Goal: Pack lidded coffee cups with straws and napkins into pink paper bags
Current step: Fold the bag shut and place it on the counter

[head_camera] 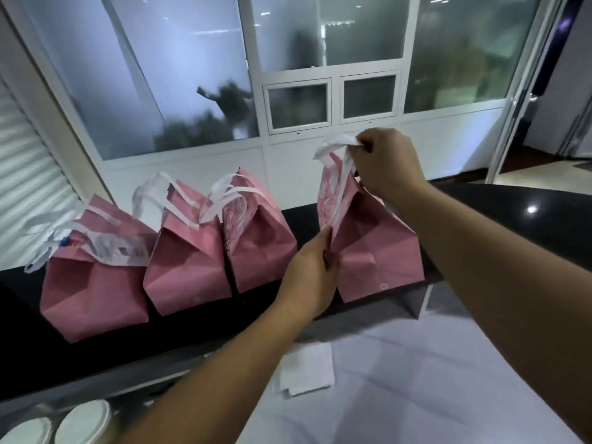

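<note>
Landmark for all positions: the black counter (499,206) running left to right across the view.

Nearest the camera, below the counter's front edge, two white lidded cups (84,421) sit at the lower left corner, and a folded white napkin (306,373) lies on the pale work surface (416,379) just in front of the counter.

On the counter, at its right portion, stands the fourth pink bag (374,248), upright, its long axis vertical and its folded top edge running front to back. The left hand (312,267) presses against the bag's lower left side with fingers pinching the front edge of the paper. The right hand (389,161) is closed around the white handles (336,149) at the bag's top, gathering them together above the counter.

Handling judgement: the paper is thin and stiff enough to hold creases but will crumple or tear under a hard squeeze. Contents are not visible; if cups are inside, the bag is bottom-heavy and must stay upright. The gathered handles are the sound lifting point, with a steadying hand low on the side.

Further left along the counter stand three more closed pink bags (189,251), touching side by side, handles upward. The leftmost carries a printed slip (118,248).

Beyond the counter is a frosted window (179,75).
</note>
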Action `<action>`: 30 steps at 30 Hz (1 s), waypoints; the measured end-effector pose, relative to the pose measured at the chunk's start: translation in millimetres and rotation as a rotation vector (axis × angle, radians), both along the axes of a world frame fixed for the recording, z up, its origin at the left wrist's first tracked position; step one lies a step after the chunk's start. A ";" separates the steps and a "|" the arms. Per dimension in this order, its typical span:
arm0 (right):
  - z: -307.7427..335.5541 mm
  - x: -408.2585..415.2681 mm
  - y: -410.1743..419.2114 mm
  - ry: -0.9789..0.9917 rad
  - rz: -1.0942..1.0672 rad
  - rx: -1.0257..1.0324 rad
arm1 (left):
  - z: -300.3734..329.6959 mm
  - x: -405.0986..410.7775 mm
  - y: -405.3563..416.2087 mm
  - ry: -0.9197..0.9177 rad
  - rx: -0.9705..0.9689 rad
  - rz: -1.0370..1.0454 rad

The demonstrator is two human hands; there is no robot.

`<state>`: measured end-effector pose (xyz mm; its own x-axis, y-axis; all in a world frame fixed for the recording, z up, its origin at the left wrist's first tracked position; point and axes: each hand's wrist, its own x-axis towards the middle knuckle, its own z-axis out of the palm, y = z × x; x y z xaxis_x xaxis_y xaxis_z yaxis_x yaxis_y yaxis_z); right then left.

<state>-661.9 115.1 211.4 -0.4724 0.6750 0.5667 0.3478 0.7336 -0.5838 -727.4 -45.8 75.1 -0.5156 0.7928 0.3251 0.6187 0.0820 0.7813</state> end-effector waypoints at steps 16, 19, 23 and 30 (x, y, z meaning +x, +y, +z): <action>-68.1 -130.4 99.5 0.122 0.210 -0.140 | 20.9 -80.9 123.7 0.374 -0.478 0.537; -80.6 -133.8 101.1 0.128 0.236 -0.168 | 15.5 -80.2 125.5 0.401 -0.538 0.538; -80.2 -131.4 105.8 0.101 0.272 -0.226 | 19.8 -80.8 123.2 0.379 -0.561 0.521; -53.1 -93.5 99.7 -0.095 0.322 -0.254 | 47.9 -65.9 99.5 0.328 -0.533 0.431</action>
<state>-755.4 214.8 158.3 -0.7244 0.5968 0.3450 0.1848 0.6504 -0.7368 -793.4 53.8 123.1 -0.7584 0.6355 0.1449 0.6401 0.6842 0.3497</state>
